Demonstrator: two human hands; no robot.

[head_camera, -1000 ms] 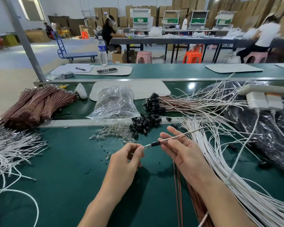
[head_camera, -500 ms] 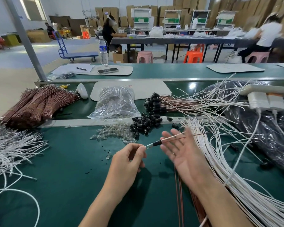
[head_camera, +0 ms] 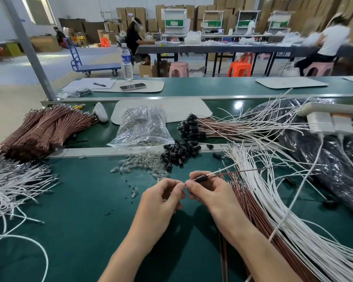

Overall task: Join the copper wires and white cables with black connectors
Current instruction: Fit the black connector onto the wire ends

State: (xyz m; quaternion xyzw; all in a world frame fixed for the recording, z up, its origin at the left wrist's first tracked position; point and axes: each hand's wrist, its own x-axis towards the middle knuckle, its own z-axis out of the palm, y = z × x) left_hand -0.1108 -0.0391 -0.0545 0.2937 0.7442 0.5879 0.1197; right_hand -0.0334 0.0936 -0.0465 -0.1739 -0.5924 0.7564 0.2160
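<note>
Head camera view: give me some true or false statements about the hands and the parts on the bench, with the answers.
1. The right hand grips a black connector with a white cable and a copper wire leading from it. True.
2. The loose connector pile lies left of the clear bulbs. False: it lies right of them.
3. A water bottle stands on the far bench. True.
4. The left hand rests open and flat. False: its curled fingers pinch at the connector's tip.
</note>
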